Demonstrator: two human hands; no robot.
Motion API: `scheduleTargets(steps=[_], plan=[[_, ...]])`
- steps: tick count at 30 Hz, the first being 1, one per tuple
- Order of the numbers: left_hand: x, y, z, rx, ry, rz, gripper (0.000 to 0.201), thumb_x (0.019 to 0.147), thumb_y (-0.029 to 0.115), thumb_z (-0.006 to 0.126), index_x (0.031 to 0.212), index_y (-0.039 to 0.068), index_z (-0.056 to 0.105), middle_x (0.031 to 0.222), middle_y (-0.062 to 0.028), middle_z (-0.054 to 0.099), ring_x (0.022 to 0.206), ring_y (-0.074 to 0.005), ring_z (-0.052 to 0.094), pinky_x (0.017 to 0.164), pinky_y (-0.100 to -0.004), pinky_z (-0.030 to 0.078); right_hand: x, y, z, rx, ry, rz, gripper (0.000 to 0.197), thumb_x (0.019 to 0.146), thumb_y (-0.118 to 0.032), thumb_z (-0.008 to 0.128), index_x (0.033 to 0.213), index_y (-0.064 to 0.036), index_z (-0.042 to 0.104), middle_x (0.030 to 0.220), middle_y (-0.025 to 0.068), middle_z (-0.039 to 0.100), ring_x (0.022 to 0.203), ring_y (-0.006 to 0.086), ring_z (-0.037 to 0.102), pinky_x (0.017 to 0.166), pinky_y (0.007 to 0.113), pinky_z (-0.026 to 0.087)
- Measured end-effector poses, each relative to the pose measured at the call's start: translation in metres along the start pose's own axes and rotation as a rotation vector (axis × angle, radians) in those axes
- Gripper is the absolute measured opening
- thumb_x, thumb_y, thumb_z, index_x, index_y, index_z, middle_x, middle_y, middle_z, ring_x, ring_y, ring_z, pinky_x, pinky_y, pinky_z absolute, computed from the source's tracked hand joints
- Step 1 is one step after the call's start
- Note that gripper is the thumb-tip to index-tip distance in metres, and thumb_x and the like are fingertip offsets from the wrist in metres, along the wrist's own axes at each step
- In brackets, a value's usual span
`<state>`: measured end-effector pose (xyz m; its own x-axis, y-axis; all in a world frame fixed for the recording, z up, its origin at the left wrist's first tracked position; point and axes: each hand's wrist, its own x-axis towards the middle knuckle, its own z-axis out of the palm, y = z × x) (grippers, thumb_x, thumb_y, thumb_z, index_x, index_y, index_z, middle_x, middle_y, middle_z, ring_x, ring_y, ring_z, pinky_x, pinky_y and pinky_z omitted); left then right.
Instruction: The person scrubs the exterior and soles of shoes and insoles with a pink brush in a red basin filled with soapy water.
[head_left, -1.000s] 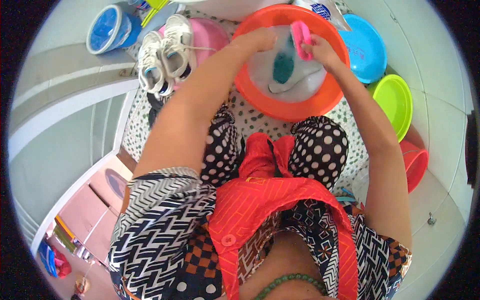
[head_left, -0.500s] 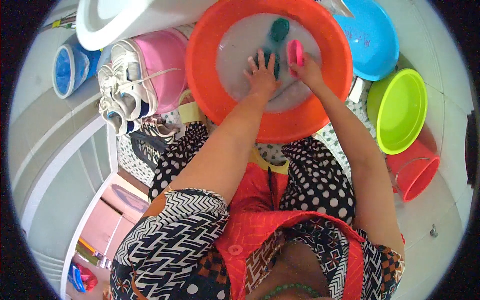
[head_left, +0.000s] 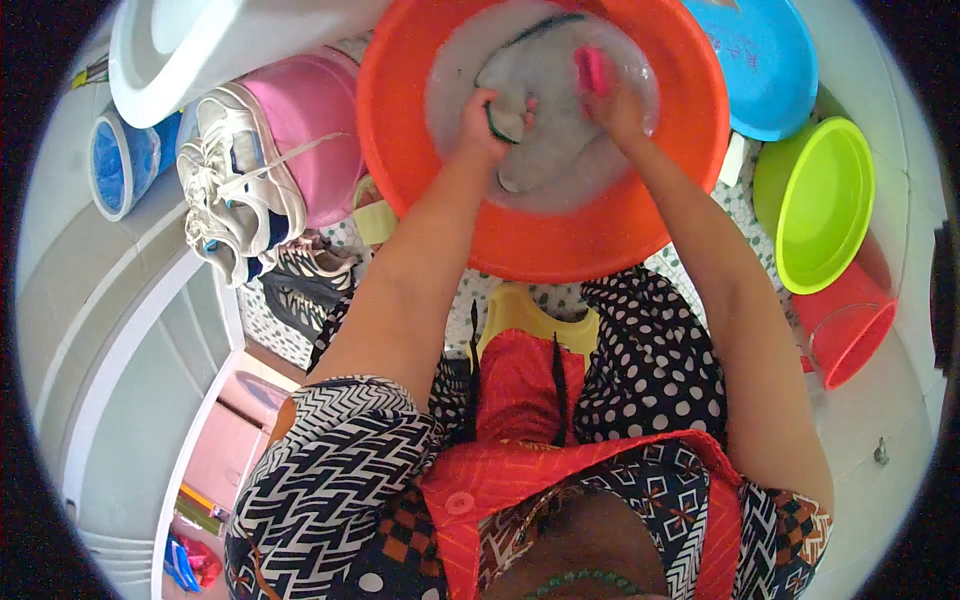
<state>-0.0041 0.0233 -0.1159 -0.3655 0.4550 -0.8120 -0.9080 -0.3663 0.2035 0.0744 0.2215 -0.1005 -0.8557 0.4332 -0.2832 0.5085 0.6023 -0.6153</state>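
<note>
Cloudy grey water half fills a big orange-red basin (head_left: 545, 255) in front of me. My left hand (head_left: 483, 128), on the basin's left side, is closed round a dark green-edged part of a long, pale, shoe-like thing (head_left: 555, 95). Much of that thing lies under the water, so its full shape is unclear. In my right hand (head_left: 620, 112) is a pink scrub brush (head_left: 592, 70), held in closed fingers over the same thing. Motion smears the brush, and its bristles do not show.
Left of the basin, white sneakers (head_left: 235, 185) rest against a pink bucket (head_left: 318, 130), with dark patterned shoes (head_left: 300, 285) below. A blue basin (head_left: 765, 70), a lime-green basin (head_left: 825, 205) and a red bucket (head_left: 850, 325) stand on the right. A white tub (head_left: 230, 50) is at far left.
My left hand has gone from lying spread on the green parts to gripping the thing's edge, and the thing has turned in the water. The brush has stayed in my right hand.
</note>
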Motion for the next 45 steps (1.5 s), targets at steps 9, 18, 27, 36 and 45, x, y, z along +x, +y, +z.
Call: scheduleTargets(steps=[9,18,27,36,45], plan=[[-0.045,-0.012,0.037,-0.243,-0.031,-0.101,0.050,0.080,0.043,0.041,0.114,0.007,0.049,0.113,-0.0135,0.054,0.104,-0.0308,0.050,0.091,-0.0477,0.039,-0.067,-0.105,0.002,0.107,-0.226,-0.013,0.056,0.076,-0.047,0.060,0.121,-0.0166,0.050,0.106,0.0099,0.061,0.091,0.0322,0.060,0.079,0.039,0.047],[-0.013,-0.052,0.043,-0.376,-0.136,-0.221,0.050,0.085,0.036,0.037,0.129,0.011,0.040,0.130,-0.0115,0.042,0.120,-0.0307,0.040,0.102,-0.0465,0.029,0.010,-0.067,0.020,-0.174,0.002,0.044,0.045,0.077,-0.045,0.058,0.113,-0.0176,0.055,0.089,0.0136,0.064,0.079,0.0342,0.062,0.068,0.043,0.049],[-0.017,-0.035,0.035,-0.202,0.047,-0.148,0.061,0.087,0.057,0.033,0.114,0.004,0.050,0.112,-0.0140,0.054,0.104,-0.0315,0.051,0.091,-0.0477,0.040,-0.051,-0.078,0.012,0.292,-0.106,0.028,0.043,0.075,-0.037,0.063,0.109,-0.0108,0.060,0.094,0.0139,0.064,0.082,0.0276,0.062,0.073,0.035,0.048],[-0.014,-0.033,0.036,-0.169,-0.007,-0.185,0.062,0.089,0.055,0.030,0.113,0.001,0.050,0.107,-0.0162,0.056,0.102,-0.0335,0.052,0.090,-0.0482,0.040,-0.063,-0.089,-0.013,0.329,-0.131,0.189,0.042,0.075,-0.029,0.066,0.110,-0.0054,0.059,0.094,0.0110,0.064,0.084,0.0161,0.060,0.073,0.030,0.046],[-0.018,-0.041,0.055,-0.160,-0.095,-0.224,0.047,0.094,0.041,0.032,0.125,0.007,0.041,0.123,-0.0117,0.048,0.111,-0.0292,0.047,0.097,-0.0478,0.034,-0.018,-0.055,0.016,0.150,0.098,0.108,0.041,0.075,-0.040,0.063,0.107,-0.0153,0.059,0.092,0.0113,0.065,0.084,0.0297,0.062,0.070,0.036,0.048]])
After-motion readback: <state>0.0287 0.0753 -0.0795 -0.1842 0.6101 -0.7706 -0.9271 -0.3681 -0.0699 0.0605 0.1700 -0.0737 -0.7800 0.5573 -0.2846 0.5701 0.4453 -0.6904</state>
